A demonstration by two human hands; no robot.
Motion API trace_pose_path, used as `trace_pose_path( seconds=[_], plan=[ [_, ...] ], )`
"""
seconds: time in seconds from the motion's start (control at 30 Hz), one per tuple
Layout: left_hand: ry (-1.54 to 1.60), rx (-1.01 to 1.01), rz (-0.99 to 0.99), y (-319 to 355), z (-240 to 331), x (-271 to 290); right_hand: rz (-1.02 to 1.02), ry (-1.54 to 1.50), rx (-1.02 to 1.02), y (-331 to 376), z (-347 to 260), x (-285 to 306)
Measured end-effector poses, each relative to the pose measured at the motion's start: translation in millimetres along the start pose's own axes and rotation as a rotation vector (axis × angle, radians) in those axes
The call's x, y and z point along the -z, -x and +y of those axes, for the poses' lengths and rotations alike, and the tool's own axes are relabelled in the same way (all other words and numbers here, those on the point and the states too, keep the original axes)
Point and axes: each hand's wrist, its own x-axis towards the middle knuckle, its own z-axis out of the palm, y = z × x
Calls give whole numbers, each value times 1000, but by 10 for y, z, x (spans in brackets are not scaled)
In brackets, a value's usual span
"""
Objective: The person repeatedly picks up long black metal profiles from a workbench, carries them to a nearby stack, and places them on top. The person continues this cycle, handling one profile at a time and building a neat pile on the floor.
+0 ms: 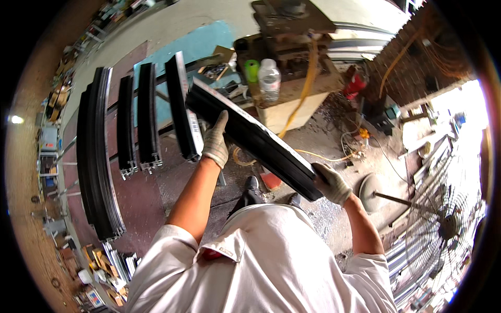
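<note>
Fingers of both gloved hands wrap one long black profile point(250, 138), held off the ground at a slant. Left hand point(215, 140) grips near its middle, right hand point(332, 182) closes around the near end. More black profiles point(146, 122) lie side by side on a rack at the left. Judgement: keep both grips firm and level out the far end; it seems close to the bottle point(269, 78) on the tabletop point(292, 107), though fisheye bending blurs that gap.

Left hand point(215, 141): I see it gloved, gripping the black profile bundle point(250, 136) mid-length.
Right hand point(331, 182): gloved, clasping the bundle's near end.
Rack point(130, 130): 4 black profiles resting.
Bench point(292, 99): 1 water bottle point(269, 78).
</note>
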Motion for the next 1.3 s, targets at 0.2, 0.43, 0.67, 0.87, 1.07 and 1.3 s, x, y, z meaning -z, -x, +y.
trace_pose_path(
  seconds=[0.2,0.43,0.67,0.87,1.07,1.3],
  plan=[
    [-110,135,-185,890,-910,-871,157,134,-216,1676,706,558],
    [-268,274,-309,1185,-1808,-1804,406,-71,-460,2902,980,503],
    [-361,214,-248,717,-1877,-2477,545,-344,-520,2710,1163,553],
    [-314,274,-205,-232,-1880,-2501,492,-431,-318,2188,1061,631],
    [-525,184,-95,-436,-1547,-2686,466,-499,-299,1822,846,647],
    [-597,193,-174,-875,-1570,-2656,509,-467,-248,1609,809,609]
  ],
)
